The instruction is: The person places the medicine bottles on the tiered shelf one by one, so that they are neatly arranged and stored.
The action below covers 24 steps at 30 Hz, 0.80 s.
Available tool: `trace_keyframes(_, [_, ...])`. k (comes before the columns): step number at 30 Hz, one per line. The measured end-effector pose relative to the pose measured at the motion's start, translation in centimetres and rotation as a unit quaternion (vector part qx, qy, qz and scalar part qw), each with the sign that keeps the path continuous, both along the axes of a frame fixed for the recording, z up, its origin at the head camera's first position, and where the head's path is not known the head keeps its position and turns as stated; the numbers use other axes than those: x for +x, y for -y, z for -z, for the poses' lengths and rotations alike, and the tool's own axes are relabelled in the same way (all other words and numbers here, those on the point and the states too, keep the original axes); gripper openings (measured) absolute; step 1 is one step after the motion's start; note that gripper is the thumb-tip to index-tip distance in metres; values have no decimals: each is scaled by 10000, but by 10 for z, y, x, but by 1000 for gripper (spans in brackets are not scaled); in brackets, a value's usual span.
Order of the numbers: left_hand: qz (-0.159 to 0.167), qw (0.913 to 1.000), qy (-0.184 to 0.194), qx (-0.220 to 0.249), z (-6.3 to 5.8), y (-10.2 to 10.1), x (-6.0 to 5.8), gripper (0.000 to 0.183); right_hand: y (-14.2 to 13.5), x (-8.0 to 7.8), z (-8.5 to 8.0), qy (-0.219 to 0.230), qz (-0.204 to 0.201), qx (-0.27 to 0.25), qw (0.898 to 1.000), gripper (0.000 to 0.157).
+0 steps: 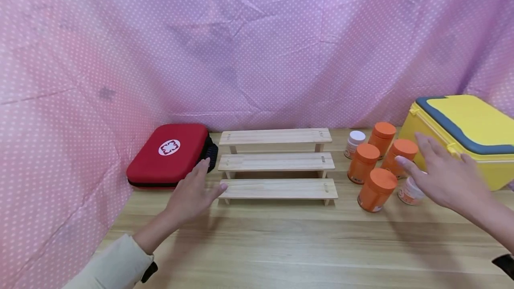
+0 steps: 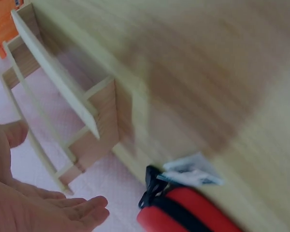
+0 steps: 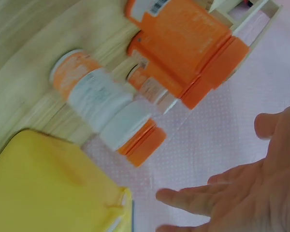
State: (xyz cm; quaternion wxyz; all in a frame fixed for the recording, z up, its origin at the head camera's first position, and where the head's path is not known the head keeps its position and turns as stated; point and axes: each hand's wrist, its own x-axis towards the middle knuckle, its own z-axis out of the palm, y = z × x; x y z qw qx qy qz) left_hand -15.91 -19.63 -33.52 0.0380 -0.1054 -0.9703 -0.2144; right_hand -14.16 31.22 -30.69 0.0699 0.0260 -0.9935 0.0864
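My left hand [image 1: 192, 194] is held over the table between the red first-aid case [image 1: 168, 153] and the three-tier wooden stand [image 1: 277, 187]. Its fingers are extended, thumb apart, and it holds nothing. On the right, my right hand [image 1: 451, 179] hovers beside a group of bottles, also with spread fingers and nothing in its grasp. The group has several orange bottles [image 1: 377, 191] with orange lids and two white-capped bottles. One white bottle [image 1: 410, 191] is partly hidden behind the right hand; the other white bottle [image 1: 355, 144] stands at the back. In the right wrist view, bottles [image 3: 99, 99] stand beyond the fingers.
A yellow box [image 1: 474, 124] with a blue-grey lid trim stands at the far right, behind the right hand. Beside the red case lie a black mesh item [image 1: 210, 155] and, in the left wrist view, a small pale packet [image 2: 193, 170]. A pink dotted cloth [image 1: 257, 48] hangs behind.
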Motion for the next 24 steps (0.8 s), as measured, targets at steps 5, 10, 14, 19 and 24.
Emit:
trace_keyframes(5, [-55, 9966, 278, 769, 10, -1, 0, 77, -12, 4, 9, 90, 132, -45, 9999, 79])
trace_keyframes(10, [-131, 9914, 527, 1187, 17, -1, -1, 70, -23, 6, 20, 301, 128, -666, 9972, 77])
trace_keyframes(14, [-233, 9857, 734, 1496, 23, -1, -3, 65, -31, 7, 30, 255, 9, -1040, 9943, 71])
trace_keyframes(19, [-444, 9795, 1013, 1683, 30, -1, -6, 67, -39, 6, 41, 355, -254, -1413, 9890, 45])
trace_keyframes(24, [-406, 9726, 1055, 2034, 36, -2, -10, 63, -42, 5, 50, 523, -397, -1715, 9830, 30])
